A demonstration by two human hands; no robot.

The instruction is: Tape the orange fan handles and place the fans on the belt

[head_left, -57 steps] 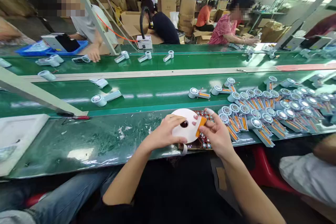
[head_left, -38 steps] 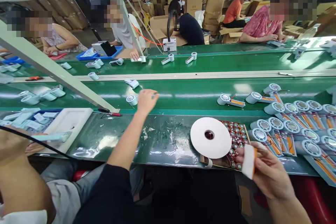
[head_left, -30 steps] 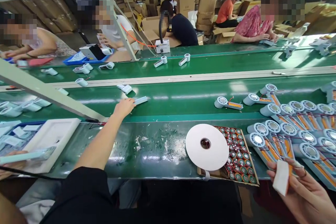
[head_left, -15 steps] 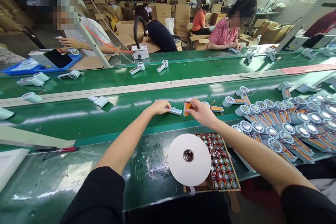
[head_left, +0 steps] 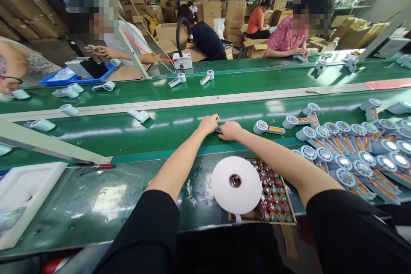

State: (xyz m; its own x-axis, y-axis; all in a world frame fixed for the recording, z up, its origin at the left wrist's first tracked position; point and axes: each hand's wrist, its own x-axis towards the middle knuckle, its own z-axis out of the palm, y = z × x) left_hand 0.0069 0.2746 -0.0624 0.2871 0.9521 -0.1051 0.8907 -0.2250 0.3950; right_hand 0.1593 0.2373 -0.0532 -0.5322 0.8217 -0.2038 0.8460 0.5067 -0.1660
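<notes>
Together, the left hand [head_left: 208,123] and right hand [head_left: 228,130] press a small part [head_left: 218,128] on the conveyor belt [head_left: 167,130], fingers pinched around it; seating it needs steady alignment.

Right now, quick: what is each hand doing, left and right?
Left hand: closed on a small pale part on the green belt.
Right hand: pressed on the same part; its grip cannot be told.
</notes>
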